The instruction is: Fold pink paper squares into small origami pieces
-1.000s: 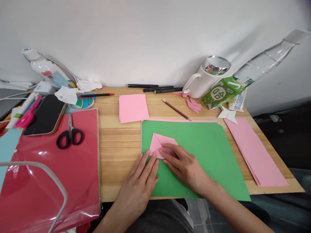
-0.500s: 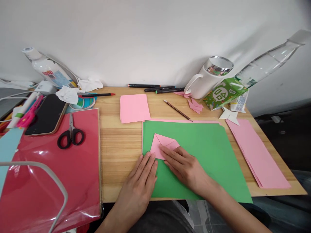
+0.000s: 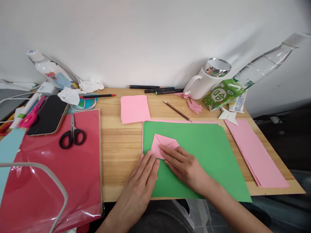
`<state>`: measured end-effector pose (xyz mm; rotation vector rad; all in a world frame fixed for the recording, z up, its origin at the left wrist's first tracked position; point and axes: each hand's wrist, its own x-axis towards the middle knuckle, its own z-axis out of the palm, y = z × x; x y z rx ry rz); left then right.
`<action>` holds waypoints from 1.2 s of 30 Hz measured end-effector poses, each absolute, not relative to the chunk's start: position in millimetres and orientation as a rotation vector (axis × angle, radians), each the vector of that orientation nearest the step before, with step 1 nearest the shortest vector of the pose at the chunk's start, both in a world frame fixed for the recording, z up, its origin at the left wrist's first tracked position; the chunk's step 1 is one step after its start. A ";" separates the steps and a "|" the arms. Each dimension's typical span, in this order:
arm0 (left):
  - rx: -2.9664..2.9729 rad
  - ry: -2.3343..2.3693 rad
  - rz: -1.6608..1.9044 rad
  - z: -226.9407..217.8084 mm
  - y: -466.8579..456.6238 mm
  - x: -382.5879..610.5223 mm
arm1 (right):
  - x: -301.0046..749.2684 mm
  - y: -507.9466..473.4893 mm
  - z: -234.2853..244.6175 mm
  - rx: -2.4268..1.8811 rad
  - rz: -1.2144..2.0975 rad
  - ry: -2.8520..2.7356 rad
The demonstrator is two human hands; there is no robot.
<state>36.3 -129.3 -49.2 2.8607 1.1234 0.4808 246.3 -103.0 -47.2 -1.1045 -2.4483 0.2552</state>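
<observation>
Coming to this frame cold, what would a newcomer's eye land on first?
Likely the large green sheet on the wooden table, where the left hand and right hand meet at a folded pink paper. Next, the glossy red pack at left, with black-handled scissors on top. Then the white mug at back right, beside a green carton.

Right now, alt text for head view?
On green paper, a person's right hand rests on a folded pink paper, left hand at its near-left edge. Black-handled scissors lie at left on a red plastic-covered pack.
</observation>
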 end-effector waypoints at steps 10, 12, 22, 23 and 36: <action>2.943 1.068 0.326 -47.6 -123.1 46.1 | 245.8 -99.6 -46.3 -1.057 0.271 -2.380; 2.946 1.059 0.331 -48.0 -123.2 45.5 | 249.4 -99.9 -45.2 -1.053 0.302 -2.351; 2.910 1.069 0.369 -45.9 -122.0 44.7 | 268.0 -122.4 -41.1 -1.103 0.428 -2.288; 2.915 1.065 0.371 -45.8 -121.5 44.5 | 267.5 -123.8 -41.8 -1.109 0.430 -2.283; 2.974 1.137 0.302 -48.8 -124.0 50.8 | 262.2 -128.5 -42.4 -1.166 0.386 -2.276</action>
